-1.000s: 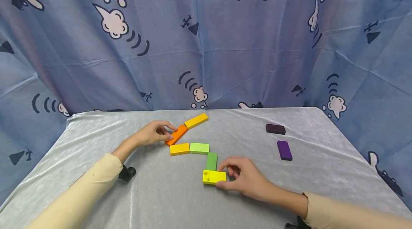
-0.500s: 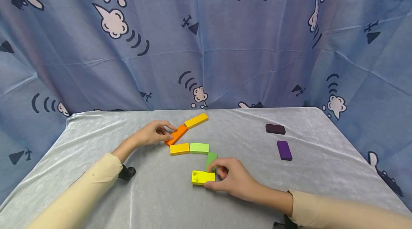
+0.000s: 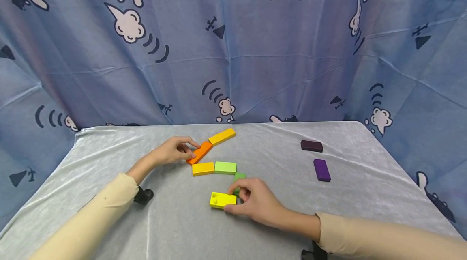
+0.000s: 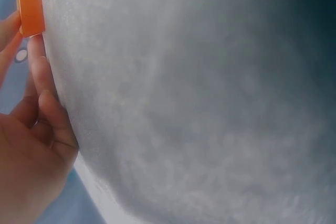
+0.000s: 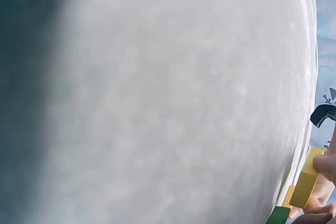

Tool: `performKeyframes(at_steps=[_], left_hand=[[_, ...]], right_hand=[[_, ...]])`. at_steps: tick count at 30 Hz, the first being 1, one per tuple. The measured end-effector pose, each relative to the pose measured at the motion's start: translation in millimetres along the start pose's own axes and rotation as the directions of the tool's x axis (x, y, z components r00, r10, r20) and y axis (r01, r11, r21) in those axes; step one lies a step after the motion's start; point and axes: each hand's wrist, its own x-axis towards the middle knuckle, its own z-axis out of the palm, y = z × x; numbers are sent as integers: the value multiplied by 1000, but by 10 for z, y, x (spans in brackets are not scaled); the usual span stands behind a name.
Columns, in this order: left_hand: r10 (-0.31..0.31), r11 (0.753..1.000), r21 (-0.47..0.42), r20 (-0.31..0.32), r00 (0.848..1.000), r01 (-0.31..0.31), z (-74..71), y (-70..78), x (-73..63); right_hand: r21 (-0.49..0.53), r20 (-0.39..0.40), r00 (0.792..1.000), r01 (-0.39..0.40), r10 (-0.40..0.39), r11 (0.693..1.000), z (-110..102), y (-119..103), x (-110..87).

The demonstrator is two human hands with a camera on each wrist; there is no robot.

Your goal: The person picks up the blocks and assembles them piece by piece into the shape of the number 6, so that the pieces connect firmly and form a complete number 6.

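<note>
My left hand (image 3: 173, 150) pinches an orange block (image 3: 200, 152) between thumb and fingers, and the block lies on the cloth. In the left wrist view that orange block (image 4: 32, 13) shows at the upper left. My right hand (image 3: 260, 203) pinches the right end of a yellow block (image 3: 221, 200) with a dark smudge on top. Whether the yellow block touches the cloth I cannot tell. Partly behind the right fingers lies a green block (image 3: 239, 176). The right wrist view has the yellow block (image 5: 305, 179) at its lower right edge, near a green block (image 5: 278, 215).
An amber block (image 3: 203, 168) and a light green block (image 3: 225, 167) lie end to end. Another amber block (image 3: 222, 136) meets the orange one's far end. At the right lie a dark block (image 3: 311, 145) and a purple block (image 3: 322, 170). Grey cloth (image 3: 175, 219) covers the table.
My right hand has moved left with the yellow block, which has shifted from below the green block to its left. The left hand and the orange block have stayed put.
</note>
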Motion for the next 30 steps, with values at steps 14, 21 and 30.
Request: performKeyframes(at_steps=[14,21,30], left_hand=[[16,1000,-14,-6,1000,-16,2,0,-22],[22,1000,-14,-5,1000,-22,-1,15,-16],[20,1000,-13,-3,1000,-20,-6,15,-17]], right_hand=[[18,13,999,-40,40,999,56,8,43],[13,5,999,-48,48,999,67,7,51],[-11,-2,998,-60,60,998,72,14,68]])
